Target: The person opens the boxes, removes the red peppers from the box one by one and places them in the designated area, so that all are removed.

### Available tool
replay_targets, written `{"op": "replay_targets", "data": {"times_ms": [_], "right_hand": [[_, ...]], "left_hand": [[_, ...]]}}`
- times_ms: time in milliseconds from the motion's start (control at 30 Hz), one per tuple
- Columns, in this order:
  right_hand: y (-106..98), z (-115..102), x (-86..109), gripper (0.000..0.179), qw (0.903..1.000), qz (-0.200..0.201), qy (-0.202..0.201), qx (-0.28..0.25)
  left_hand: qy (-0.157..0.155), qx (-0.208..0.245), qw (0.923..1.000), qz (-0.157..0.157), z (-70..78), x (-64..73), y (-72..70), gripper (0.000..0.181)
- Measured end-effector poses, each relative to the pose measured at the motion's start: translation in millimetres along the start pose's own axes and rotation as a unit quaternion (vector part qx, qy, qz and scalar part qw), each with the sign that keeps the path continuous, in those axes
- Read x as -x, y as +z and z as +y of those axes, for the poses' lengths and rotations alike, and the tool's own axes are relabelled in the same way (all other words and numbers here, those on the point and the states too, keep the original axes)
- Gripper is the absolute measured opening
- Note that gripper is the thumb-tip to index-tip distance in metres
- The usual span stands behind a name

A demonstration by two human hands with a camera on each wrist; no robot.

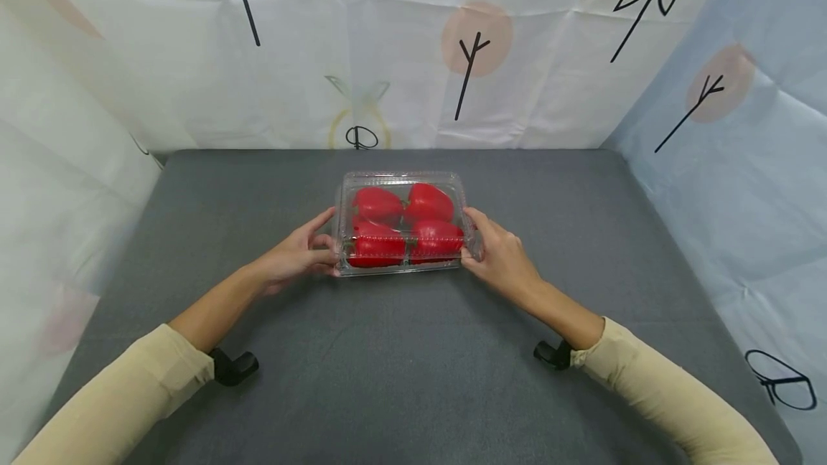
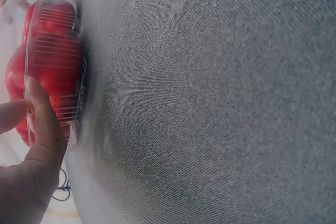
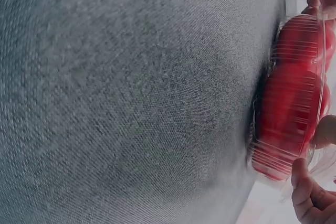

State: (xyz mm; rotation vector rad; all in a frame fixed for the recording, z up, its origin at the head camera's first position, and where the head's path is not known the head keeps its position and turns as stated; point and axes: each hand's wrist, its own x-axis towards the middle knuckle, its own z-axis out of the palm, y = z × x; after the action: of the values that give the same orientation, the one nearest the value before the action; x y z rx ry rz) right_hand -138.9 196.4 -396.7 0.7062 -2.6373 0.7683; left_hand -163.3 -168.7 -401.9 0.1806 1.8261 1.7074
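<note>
A clear plastic box (image 1: 403,177) stands on the grey table, with several red bell peppers (image 1: 377,242) packed in two rows inside it. My left hand (image 1: 302,255) grips the box's left side; in the left wrist view its thumb and finger pinch the rim. On the opposite side, my right hand (image 1: 500,253) holds the right edge, its fingers (image 3: 300,174) at the rim near a corner. Ribbed walls of the box show the peppers through them, and the peppers bulge above the rim in both wrist views.
The grey cloth-covered table (image 1: 388,364) spreads around the box on all sides. A white printed curtain (image 1: 400,49) hangs along the back edge, with further sheets at the left and right. Black straps (image 1: 234,368) sit at both wrists beside beige sleeves.
</note>
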Motion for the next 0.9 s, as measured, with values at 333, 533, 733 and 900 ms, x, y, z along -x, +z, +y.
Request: {"op": "replay_targets", "data": {"times_ms": [333,533,733,900], "right_hand": [[-9,2,-0.7,0.063,0.9978,0.012,-0.026,0.059],[-18,2,-6.4,0.057,0.9973,0.037,-0.041,0.047],[-26,6,-13.6,0.054,0.9957,0.066,-0.054,0.036],[-32,10,-21.8,0.058,0.9927,0.091,-0.079,0.006]], "left_hand": [[0.006,0.01,0.9999,-0.007,0.1,1.2,-2.0,0.09],[0.014,0.014,0.9997,-0.01,-1.0,2.2,-2.5,0.089],[0.014,0.028,0.9995,-0.006,-2.4,3.5,-1.6,0.088],[0.012,0.037,0.9992,-0.006,-3.2,3.4,-0.2,0.087]]}}
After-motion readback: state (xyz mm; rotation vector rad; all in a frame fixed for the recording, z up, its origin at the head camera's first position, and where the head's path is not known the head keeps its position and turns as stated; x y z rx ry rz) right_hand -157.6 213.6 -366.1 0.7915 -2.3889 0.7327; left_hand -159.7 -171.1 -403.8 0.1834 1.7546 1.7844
